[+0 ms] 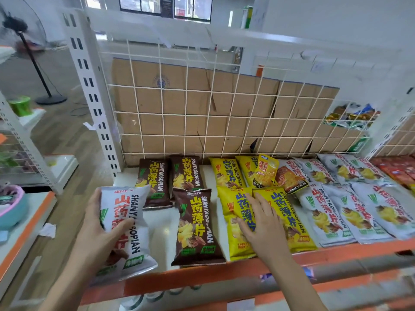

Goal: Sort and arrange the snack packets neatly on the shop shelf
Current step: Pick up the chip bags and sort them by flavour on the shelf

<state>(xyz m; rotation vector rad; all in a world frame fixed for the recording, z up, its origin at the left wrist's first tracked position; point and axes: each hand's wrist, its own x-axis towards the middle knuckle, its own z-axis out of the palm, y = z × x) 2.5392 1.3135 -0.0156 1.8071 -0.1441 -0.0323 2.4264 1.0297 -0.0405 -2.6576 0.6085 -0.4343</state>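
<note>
Head cam: left hand (98, 230) grips white packet (125, 230) at shelf's (224, 272) left front, long axis front-to-back. White row (350, 212) lies far right, nearer right hand (260, 223), which rests spread flat on yellow packets (238, 221).

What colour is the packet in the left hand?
The packet in the left hand is white; head view.
</note>
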